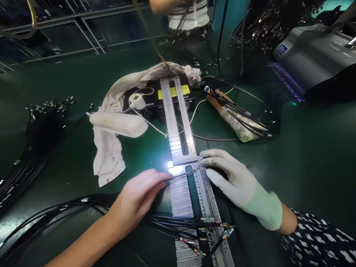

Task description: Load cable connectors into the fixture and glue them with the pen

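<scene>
Left hand: bare, at 7 o'clock; the left hand [140,191] pinches a thin cable [180,176] between thumb and fingers; the grip sits well back from the tip, perhaps to leave that end free.
Cable: just below centre, at 6 o'clock, lying across the metal frame [181,200] with its tip over the slot near the right edge.
Right hand: gloved, at 4 o'clock; the right hand [239,181] has its fingers outstretched, not clenched, fingertips resting on the frame's edge – probably to steady it.
Lamp: the small lamp [170,164] glows beside the left fingertips, apparently placed to light the cable.
Cable bunch: at 6 o'clock, the cable bunch [178,225] crosses the frame's near part, coloured ends towards 4 o'clock.
Black box: at 11 o'clock, under the frame's far end; the black box [154,113] reads "982A", possibly only part of a longer name; its yellow label [185,90] is too small to read.
Grey machine: at 2 o'clock; the grey machine [308,59] bears a blue label [282,48], its writing unclear.
</scene>
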{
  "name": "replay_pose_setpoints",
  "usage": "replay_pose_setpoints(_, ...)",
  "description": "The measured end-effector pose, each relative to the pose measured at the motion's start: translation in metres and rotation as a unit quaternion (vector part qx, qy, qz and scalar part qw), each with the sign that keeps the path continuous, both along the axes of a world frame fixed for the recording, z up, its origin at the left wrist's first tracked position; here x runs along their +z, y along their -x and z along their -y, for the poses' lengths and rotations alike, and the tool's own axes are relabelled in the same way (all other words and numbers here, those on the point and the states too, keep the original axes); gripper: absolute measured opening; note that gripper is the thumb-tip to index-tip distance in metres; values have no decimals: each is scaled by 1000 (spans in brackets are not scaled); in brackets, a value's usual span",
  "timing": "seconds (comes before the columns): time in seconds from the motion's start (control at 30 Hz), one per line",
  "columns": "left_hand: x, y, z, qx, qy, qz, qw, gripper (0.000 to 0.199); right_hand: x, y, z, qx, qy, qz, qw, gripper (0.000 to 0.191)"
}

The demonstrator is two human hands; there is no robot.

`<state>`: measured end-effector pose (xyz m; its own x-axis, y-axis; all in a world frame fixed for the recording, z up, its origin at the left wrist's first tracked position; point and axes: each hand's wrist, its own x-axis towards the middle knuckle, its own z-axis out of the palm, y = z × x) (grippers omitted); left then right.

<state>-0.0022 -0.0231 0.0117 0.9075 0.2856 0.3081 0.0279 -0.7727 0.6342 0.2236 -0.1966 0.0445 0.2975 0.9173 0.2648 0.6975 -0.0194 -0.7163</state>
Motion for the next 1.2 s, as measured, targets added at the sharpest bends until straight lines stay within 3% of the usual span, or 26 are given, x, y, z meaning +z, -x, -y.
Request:
replay_pose_setpoints(0.23,7,6,-16,-44,-50,-22,998,40,2,0,-2,0,14,-7,1000,18)
replay_pose_setpoints(0.67,5,-2,-15,-78,-92,-17,993,46,2,0,0,-1,13,-5,1000,18)
replay_pose_setpoints(0.93,6,-7,-14,-80,-36,-41,995,33,4,-1,-2,-1,10,-4,1000,18)
replay_pose_setpoints(1.1,-1,6,-1,49,-220,-48,973,46,3,-1,-2,0,9,-11,1000,18)
replay_pose_setpoints(1.2,-1,11,4,43,-237,-87,967,51,2,-2,-4,3,-1,-24,1000,16)
